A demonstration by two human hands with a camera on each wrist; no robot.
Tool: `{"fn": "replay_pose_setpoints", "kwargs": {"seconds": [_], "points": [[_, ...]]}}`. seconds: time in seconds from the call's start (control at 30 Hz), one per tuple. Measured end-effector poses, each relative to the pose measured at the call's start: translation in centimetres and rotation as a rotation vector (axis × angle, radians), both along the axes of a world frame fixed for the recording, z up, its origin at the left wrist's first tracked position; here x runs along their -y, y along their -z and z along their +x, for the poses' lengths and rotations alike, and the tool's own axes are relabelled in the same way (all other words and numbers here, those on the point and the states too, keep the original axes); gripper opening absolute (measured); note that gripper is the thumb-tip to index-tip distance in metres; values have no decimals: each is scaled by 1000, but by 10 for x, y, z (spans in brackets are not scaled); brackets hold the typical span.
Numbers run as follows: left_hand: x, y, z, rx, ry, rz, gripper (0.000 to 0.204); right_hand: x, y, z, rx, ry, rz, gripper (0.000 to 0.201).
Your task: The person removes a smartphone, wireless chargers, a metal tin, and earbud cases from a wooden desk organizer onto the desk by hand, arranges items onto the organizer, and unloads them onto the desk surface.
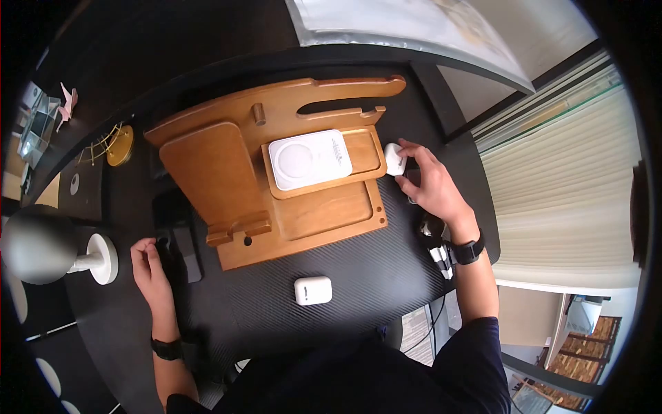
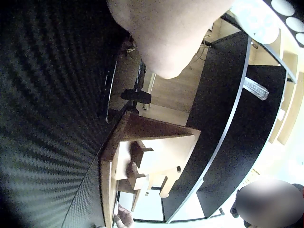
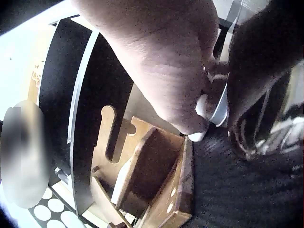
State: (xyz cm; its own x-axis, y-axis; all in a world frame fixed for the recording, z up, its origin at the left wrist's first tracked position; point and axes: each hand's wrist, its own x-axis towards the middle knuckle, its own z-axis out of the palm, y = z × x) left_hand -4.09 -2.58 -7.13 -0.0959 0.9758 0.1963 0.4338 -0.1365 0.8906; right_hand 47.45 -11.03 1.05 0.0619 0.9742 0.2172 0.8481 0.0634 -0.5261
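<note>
Dark sleeves and two forearms framed the bottom of the head view, each wrist wearing a black band. On the black bench (image 1: pixel 358 276) a small white earbud case (image 1: pixel 313 290) lay by itself, just in front of the wooden docking stand (image 1: pixel 276 172). That stand held a white charging pad (image 1: pixel 309 159) in its upper tray; a faint line of print ran along the pad's right edge, too small to read. At the stand's right edge, the right hand (image 1: pixel 431 186) pinched a small white plug-like object (image 1: pixel 394 159) between thumb and fingers, probably to keep it steady beside the tray. The left hand (image 1: pixel 148 265) rested at the bench's left side, fingers loosely curled, next to a dark flat item (image 1: pixel 181 238); nothing was in its grip. A grey lamp (image 1: pixel 41 245) stood further left.

From the left wrist, mostly palm and the bench's woven texture showed, with the stand beyond.

From the right wrist, the fingers (image 3: pixel 190 95) closed on the white object (image 3: pixel 202 111) just above the stand's corner (image 3: pixel 183 190).
</note>
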Motion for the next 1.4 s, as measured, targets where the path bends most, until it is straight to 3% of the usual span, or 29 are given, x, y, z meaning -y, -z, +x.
{"fn": "replay_pose_setpoints", "kwargs": {"seconds": [0.1, 0.17, 0.23, 0.4, 0.47, 0.57, 0.67, 0.73, 0.8, 0.97, 1.23, 1.4], "points": [[1, -1, 0, -7, -7, -10, 16, 7, -13, -21, 315, -16, 170, 30], [0, -1, 0, -19, -14, -2, 16, 24, -32, -43, 319, -104, 116, 23], [1, -3, 2, -35, -13, -12, 17, 42, -42, -74, 165, -250, -3, 17], [2, -6, 5, -34, -21, -20, 17, 57, -27, -147, 185, -577, -61, 50], [2, -5, 4, -22, -22, -25, 17, 57, -5, -157, 305, -627, 9, 53], [1, -2, 2, -6, -12, -11, 17, 49, -5, -147, 208, -645, 102, 47], [1, -3, 3, -9, -9, -10, 17, 33, -37, -115, -42, -389, 122, 39], [2, -5, 4, -10, -10, -21, 17, 18, -47, -91, 15, -174, 318, 36], [2, -6, 5, -22, -6, -5, 17, 2, -49, -76, 86, 53, 286, 36], [1, -4, 4, -38, -20, 1, 17, -21, -30, -66, 112, 64, 225, 37], [-3, 4, 2, -64, 2, 100, 14, -16, -36, -72, 194, -54, 277, 37], [0, -2, 2, -42, -1, 27, 16, -16, -39, -73, 176, -53, 272, 39]]}}
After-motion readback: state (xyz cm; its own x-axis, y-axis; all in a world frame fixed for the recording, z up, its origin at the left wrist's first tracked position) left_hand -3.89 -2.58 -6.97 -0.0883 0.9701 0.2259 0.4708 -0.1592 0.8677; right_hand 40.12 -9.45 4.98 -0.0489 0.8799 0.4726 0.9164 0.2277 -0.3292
